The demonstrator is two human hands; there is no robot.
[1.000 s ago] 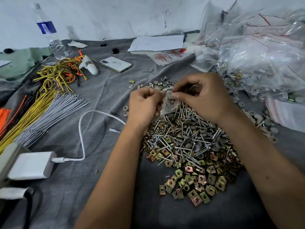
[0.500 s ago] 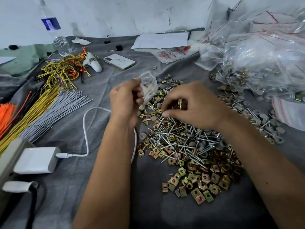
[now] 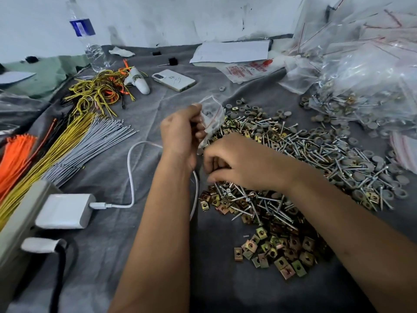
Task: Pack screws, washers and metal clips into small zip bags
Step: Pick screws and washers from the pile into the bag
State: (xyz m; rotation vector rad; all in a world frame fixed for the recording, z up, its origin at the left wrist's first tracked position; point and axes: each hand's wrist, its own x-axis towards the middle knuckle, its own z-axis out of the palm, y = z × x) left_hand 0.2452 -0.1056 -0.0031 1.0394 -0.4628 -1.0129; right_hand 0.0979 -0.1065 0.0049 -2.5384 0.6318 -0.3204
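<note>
The fingers (image 3: 198,123) of the left hand (image 3: 180,134) are curled around a small clear bag (image 3: 211,118) and hold it up above the gray cloth (image 3: 158,105). Gray round washers show inside the bag. The right hand (image 3: 243,163) is low over the pile, its fingers bent down among the screws (image 3: 266,204); you cannot tell if they hold one. Loose washers (image 3: 365,177) lie mixed with screws to the right. Small square metal clips (image 3: 282,251) sit at the near edge of the pile. A heap of filled bags (image 3: 370,71) is far right. A phone (image 3: 173,80) lies farther back.
</note>
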